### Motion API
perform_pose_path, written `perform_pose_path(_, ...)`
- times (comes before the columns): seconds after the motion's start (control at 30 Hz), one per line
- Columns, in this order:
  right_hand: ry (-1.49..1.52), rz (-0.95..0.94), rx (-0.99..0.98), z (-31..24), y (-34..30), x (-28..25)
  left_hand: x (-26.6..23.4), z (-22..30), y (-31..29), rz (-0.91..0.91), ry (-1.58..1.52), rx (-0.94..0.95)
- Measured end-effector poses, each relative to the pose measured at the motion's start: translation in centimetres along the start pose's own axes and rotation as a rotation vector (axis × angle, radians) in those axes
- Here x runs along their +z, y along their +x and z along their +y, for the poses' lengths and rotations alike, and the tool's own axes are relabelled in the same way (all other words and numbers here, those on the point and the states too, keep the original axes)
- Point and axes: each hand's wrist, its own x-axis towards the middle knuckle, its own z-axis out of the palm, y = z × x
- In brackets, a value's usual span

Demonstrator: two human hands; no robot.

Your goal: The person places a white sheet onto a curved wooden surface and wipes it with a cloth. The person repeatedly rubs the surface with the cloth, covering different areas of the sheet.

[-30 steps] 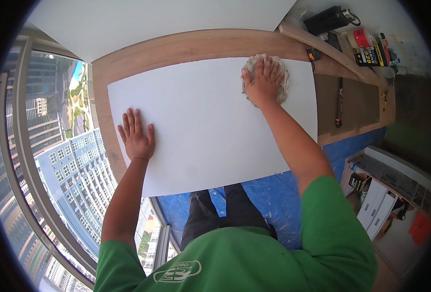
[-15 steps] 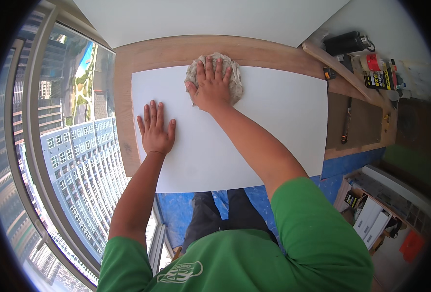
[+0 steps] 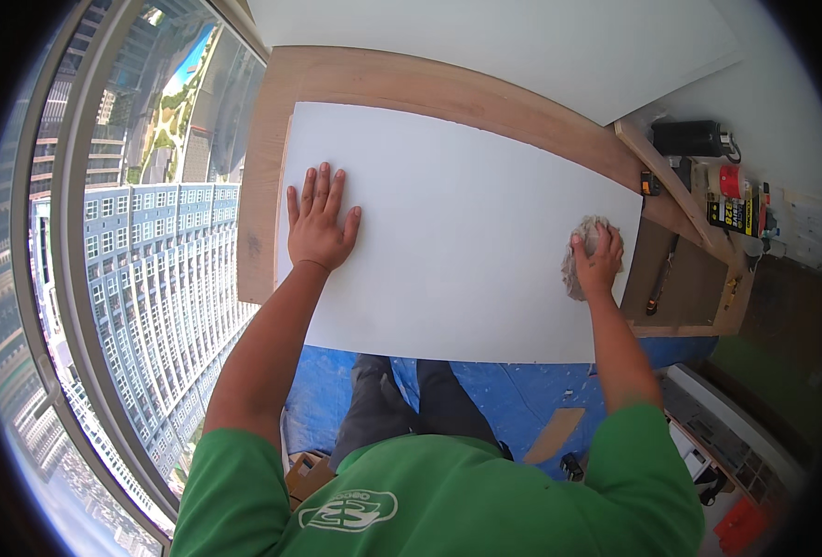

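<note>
Head view: left hand (image 3: 320,226) flat, fingers spread, pinning the white board (image 3: 457,232) on the wooden table (image 3: 262,186), while right hand (image 3: 598,263) grips a rag (image 3: 580,252) at its right edge.

Right hand (image 3: 599,263) presses rag (image 3: 580,257) on white panel (image 3: 466,223).

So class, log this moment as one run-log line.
left hand: flat on white panel | right hand: pressing rag at panel's right edge | panel on wooden worktop

bare white panel (image 3: 466,232), tools (image 3: 736,200) crowding right
</note>
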Motion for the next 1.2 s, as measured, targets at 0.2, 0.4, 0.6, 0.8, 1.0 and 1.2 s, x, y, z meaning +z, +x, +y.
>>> perform_pose_path(0.2,0.058,0.119,-0.113,-10.1,4.6,1.4,-0.2,0.1,0.1,-0.023,0.015,0.005)
perform_pose_path(0.4,0.117,0.213,-0.437,-29.0,11.5,1.9,-0.8,0.0,0.0,-0.043,-0.019,0.02)
perform_pose_path(0.6,0.234,0.258,-0.599,-40.1,12.0,1.3,-1.0,-0.1,0.2,-0.064,-0.034,0.015)
perform_pose_path(0.8,0.343,0.264,-0.674,-43.5,13.5,1.9,-0.6,-0.4,0.2,-0.01,-0.059,0.038)
perform_pose_path(1.0,0.3,0.359,-0.552,-31.9,15.2,3.0,0.1,-0.5,0.1,-0.021,0.014,0.036)
perform_pose_path(1.2,0.058,0.37,-0.134,-10.0,17.1,3.2,0.0,-0.3,0.2,-0.006,0.039,0.029)
